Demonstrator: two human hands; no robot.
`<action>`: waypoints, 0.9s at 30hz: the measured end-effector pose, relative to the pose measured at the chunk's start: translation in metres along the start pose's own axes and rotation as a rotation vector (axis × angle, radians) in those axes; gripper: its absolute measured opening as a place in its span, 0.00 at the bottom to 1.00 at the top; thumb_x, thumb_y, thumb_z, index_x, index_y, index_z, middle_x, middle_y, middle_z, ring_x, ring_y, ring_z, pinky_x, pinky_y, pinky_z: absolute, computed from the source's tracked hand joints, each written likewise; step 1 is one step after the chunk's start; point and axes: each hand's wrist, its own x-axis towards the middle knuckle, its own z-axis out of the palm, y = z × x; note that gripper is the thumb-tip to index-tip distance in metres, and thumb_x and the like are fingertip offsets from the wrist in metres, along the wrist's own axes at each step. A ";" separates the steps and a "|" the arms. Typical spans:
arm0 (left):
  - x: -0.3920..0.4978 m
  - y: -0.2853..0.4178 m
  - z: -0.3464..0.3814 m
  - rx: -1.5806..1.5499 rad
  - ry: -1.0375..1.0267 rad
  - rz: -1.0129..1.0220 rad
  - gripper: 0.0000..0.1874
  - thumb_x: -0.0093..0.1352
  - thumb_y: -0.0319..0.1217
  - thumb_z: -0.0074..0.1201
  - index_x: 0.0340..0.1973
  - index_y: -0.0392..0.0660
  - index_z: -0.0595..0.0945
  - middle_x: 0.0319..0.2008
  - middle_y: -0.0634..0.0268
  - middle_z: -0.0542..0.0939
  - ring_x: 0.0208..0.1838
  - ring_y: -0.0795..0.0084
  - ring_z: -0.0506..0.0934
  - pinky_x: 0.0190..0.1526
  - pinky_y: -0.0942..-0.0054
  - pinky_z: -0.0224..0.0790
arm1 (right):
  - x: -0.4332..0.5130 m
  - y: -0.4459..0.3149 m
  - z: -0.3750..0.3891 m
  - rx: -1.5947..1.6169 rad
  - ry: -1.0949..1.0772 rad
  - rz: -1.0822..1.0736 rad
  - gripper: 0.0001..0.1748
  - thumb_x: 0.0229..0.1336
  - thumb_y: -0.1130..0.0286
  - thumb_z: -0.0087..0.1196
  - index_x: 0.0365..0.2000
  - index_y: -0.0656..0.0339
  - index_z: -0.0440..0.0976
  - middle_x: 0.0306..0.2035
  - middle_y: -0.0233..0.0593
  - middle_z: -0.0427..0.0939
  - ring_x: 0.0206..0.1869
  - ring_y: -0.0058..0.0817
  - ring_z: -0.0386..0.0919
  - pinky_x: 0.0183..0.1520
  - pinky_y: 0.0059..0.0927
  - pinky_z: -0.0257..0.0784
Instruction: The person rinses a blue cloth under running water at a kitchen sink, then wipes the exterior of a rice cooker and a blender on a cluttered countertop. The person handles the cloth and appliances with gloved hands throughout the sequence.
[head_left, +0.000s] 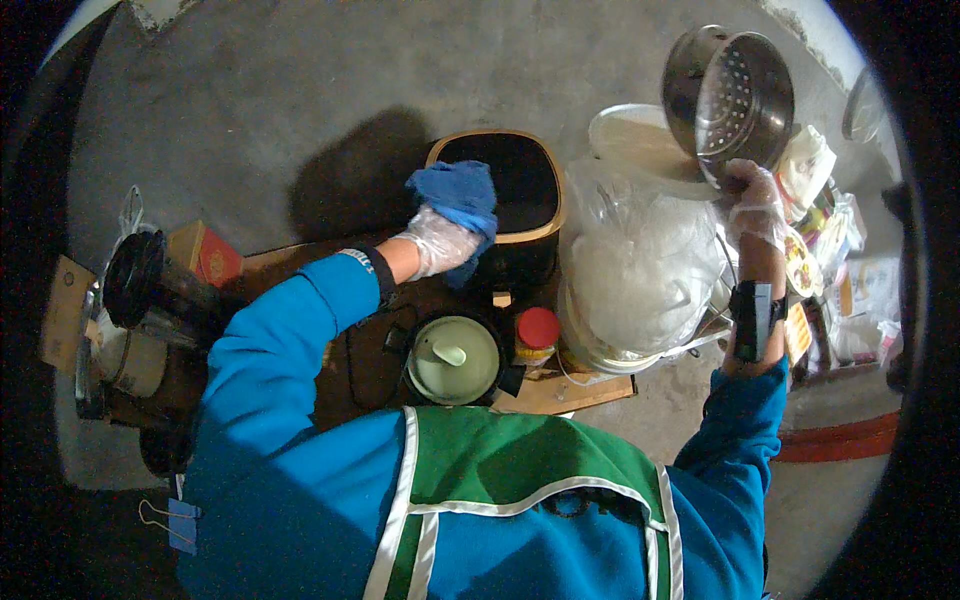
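Observation:
My left hand (442, 244), in a clear plastic glove, grips a blue cloth (457, 199) that lies over the left edge of a black appliance with a gold-coloured rim (559, 187). At the upper right, my right hand (750, 184), gloved too, holds a metal steamer pot (679, 90) by its lower edge. The pot is tipped on its side, and its perforated bottom shows. Just left of my right hand is a pale round lid (637, 142), above a container covered in clear plastic bags (645, 262). My right fingertips are partly hidden.
A lidded pot (457, 375) and a red-lidded jar (538, 330) stand close to my body. At left are a red box (217, 259), a black-topped jug (135, 277) and cardboard (66, 315). Bags and packets (806, 169) crowd the right side. A grey wall (300, 67) rises behind.

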 end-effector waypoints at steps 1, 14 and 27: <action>0.006 0.010 -0.003 -0.009 0.112 0.077 0.07 0.57 0.34 0.52 0.25 0.43 0.77 0.32 0.49 0.77 0.38 0.45 0.76 0.42 0.51 0.68 | 0.002 0.006 -0.005 0.027 0.032 0.040 0.10 0.49 0.77 0.59 0.36 0.61 0.77 0.32 0.37 0.78 0.32 0.26 0.74 0.35 0.25 0.71; 0.137 0.044 0.007 0.077 -0.811 0.108 0.28 0.72 0.41 0.37 0.68 0.52 0.62 0.70 0.60 0.61 0.71 0.44 0.57 0.61 0.24 0.40 | -0.004 0.062 -0.031 -0.381 0.033 0.123 0.13 0.52 0.80 0.58 0.41 0.64 0.77 0.37 0.41 0.81 0.38 0.25 0.79 0.43 0.25 0.74; 0.122 -0.115 0.075 -0.128 -0.773 -0.421 0.33 0.71 0.54 0.31 0.70 0.61 0.57 0.74 0.62 0.50 0.75 0.48 0.45 0.71 0.44 0.29 | -0.008 0.058 -0.079 1.162 0.284 0.562 0.14 0.53 0.74 0.55 0.41 0.68 0.74 0.43 0.48 0.79 0.45 0.41 0.77 0.53 0.38 0.74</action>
